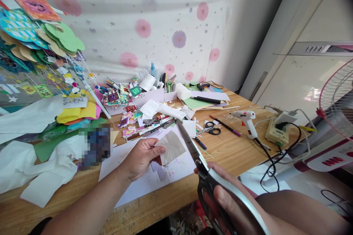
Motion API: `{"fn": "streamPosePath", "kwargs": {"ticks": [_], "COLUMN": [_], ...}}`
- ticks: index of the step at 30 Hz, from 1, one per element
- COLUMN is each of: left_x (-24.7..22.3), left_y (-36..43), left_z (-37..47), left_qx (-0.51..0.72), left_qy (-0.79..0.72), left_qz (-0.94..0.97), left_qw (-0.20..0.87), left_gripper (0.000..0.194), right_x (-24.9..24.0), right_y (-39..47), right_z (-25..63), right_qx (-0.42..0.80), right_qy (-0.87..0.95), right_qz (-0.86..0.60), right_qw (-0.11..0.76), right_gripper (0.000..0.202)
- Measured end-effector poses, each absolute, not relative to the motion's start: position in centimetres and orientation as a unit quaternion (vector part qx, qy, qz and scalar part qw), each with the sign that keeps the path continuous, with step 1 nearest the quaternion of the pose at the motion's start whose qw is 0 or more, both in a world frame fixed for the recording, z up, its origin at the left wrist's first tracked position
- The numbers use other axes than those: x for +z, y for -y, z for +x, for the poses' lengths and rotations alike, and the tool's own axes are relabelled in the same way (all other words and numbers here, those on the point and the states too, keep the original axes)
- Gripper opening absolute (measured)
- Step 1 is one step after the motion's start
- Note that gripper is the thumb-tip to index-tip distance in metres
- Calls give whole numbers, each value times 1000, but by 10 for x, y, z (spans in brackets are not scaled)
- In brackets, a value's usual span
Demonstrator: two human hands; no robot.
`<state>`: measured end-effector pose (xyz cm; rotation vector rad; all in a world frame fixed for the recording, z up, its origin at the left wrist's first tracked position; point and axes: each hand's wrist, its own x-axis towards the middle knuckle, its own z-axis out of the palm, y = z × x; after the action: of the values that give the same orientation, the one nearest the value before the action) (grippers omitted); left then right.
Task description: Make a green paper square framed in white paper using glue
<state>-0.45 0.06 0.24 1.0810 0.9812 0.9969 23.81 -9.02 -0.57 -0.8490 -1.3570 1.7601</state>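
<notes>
Between thumb and fingers, my left hand [145, 156] pinches a small whitish piece of paper [172, 148] above the white sheet [124, 191] on the desk. My right hand [224, 194] is wrapped round the handles of large metal scissors [193, 147], whose blades point up and away, just right of the paper and apart from it. The blades look closed together. Beyond them lie a white paper square [189, 128], several markers and pens, and a smaller pair of black-handled scissors [213, 129].
A white glue gun [249, 123] stands at the right, beside a power strip [277, 132] with tangled cables. A pink-rimmed fan [331, 91] is at the far right. Crumpled white paper [52, 169] and hanging paper cut-outs [60, 36] fill the left side.
</notes>
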Motion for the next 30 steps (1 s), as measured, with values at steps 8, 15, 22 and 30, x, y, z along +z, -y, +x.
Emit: {"fn": "streamPosePath", "kwargs": {"ticks": [8,15,22,30], "left_x": [1,2,13,7], "left_y": [-1,3,19,35], "left_z": [-4,-1,-54,-124], "left_qx": [415,371,313,227], "left_qy": [-469,-503,-598,-723], "left_qz": [478,502,521,510], "left_qw": [615,598,522,405], "left_gripper": [32,26,22,23], "right_x": [7,-5,-7,-12], "right_y": [6,-27,-31,-35], "right_z": [305,335,332,330], "right_qx": [215,64,58,53], "right_qy": [707,705,730,748], "right_qz": [-646,-706,-681,-661], "right_qw": [192,24,-5,-12], "right_gripper": [51,52,53,53]}}
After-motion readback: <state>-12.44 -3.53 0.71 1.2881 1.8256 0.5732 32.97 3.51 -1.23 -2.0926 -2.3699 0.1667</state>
